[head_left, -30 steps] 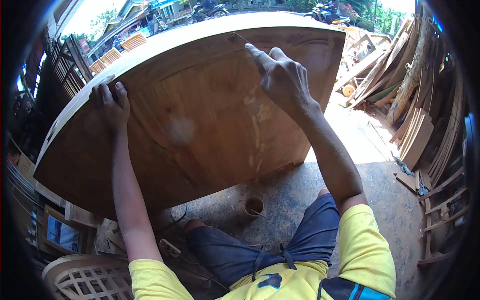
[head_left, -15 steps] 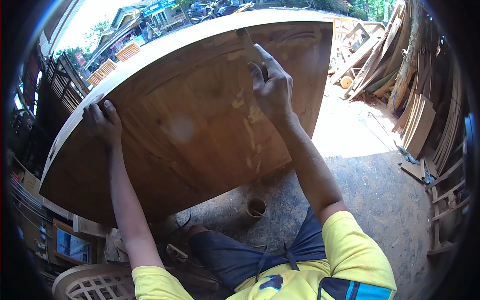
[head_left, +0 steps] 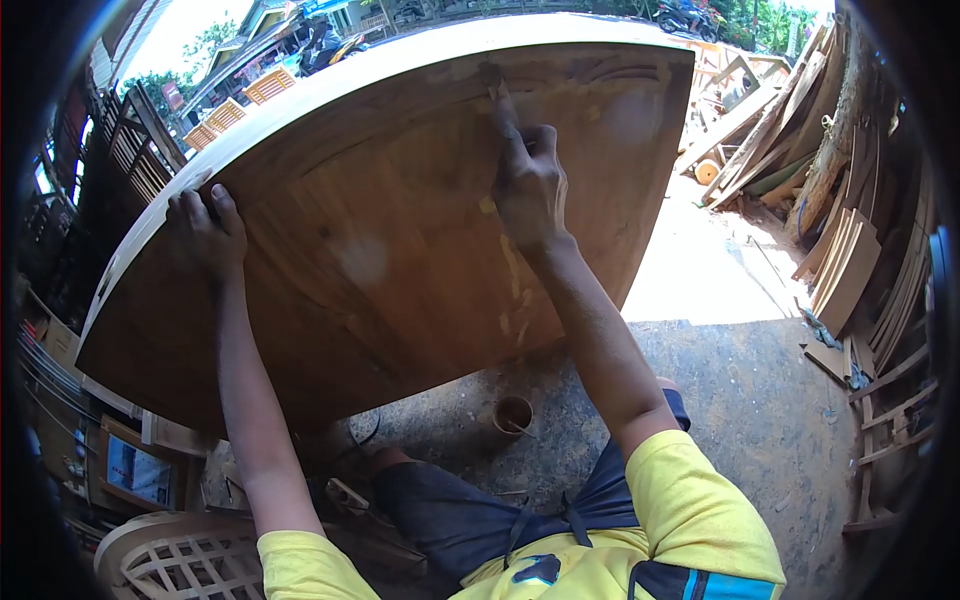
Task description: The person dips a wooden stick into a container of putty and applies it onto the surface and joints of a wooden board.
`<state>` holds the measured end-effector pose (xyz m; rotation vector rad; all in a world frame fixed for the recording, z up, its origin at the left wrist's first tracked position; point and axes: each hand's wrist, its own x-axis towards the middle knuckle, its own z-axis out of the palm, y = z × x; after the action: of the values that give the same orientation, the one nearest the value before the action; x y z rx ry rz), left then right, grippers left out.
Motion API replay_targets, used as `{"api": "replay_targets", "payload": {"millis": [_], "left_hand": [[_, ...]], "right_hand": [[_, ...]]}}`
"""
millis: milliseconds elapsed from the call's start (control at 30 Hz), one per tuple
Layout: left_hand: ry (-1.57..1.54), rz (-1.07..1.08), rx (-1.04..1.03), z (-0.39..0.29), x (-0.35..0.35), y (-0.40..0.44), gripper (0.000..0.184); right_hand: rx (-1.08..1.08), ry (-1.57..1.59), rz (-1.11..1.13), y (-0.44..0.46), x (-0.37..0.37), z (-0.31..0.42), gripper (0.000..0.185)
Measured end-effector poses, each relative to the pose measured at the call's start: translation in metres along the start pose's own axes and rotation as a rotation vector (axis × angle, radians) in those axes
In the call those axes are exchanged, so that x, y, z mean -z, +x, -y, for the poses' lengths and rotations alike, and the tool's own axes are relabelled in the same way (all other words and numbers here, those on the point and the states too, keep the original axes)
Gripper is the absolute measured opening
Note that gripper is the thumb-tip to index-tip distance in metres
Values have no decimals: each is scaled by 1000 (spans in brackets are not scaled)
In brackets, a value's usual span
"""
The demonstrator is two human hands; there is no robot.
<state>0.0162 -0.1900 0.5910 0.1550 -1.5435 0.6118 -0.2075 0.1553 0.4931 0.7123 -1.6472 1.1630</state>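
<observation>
A large wooden panel with a curved upper edge stands tilted before me. Over its upper left edge my left hand is hooked, thumb on the near face and fingers at the rim. My right hand is closed round a thin flat scraper, whose tip touches the panel just under the top edge. Pale filler patches run down the face below that hand. On the floor between my knees is a small round pot with a thin stick in it.
Scrap boards and a log lean at the right. A slatted wooden piece and a framed panel lie at the lower left. Wooden chairs and motorbikes are outside, beyond the panel.
My right hand has turned on the scraper and its tip remains near the top edge. Since the half-second-old frame the panel appears slightly farther right. The left hand keeps its place on the edge.
</observation>
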Motion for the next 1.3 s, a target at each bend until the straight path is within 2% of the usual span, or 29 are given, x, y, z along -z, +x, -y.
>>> {"api": "replay_targets", "payload": {"millis": [67,200,300,333,400,533,600,633,700,800,933,1000,1033,1100,1200,1300], "left_hand": [[21,-13,-7,2,-3,-2,36],[83,-41,0,-3,-1,-3,36],[-81,63,87,-9,4,1,47],[-84,64,90,-9,4,1,47],[-89,59,91,-8,3,1,46],[-20,41,63,-6,2,-1,42],[-45,48,68,-5,2,-2,41],[-40,57,74,-5,2,-3,41],[-31,56,82,-3,1,-2,41],[-3,52,67,-5,1,0,40],[-56,28,69,-9,3,2,37],[-41,34,68,-8,4,2,37],[-53,29,61,-9,5,3,37],[-66,21,55,-10,3,4,37],[-63,9,53,-8,2,4,37],[-23,25,51,-6,4,2,36]], "right_hand": [[-34,-98,123,-2,23,2,59],[-57,12,142,15,53,10,54],[62,13,206,35,43,7,59],[59,11,205,33,43,7,59],[41,-103,215,32,46,11,47],[-14,-11,210,40,51,14,47],[93,-73,206,38,37,1,59],[88,-77,207,33,38,-1,59],[49,-86,182,29,40,-1,47],[50,28,103,34,40,-2,48],[79,-46,106,31,38,-3,46],[-62,-13,215,33,52,5,43],[-64,-13,213,35,49,6,43],[-2,65,117,43,41,6,41],[57,-108,219,44,47,7,48],[22,-128,290,48,67,12,52]]}}
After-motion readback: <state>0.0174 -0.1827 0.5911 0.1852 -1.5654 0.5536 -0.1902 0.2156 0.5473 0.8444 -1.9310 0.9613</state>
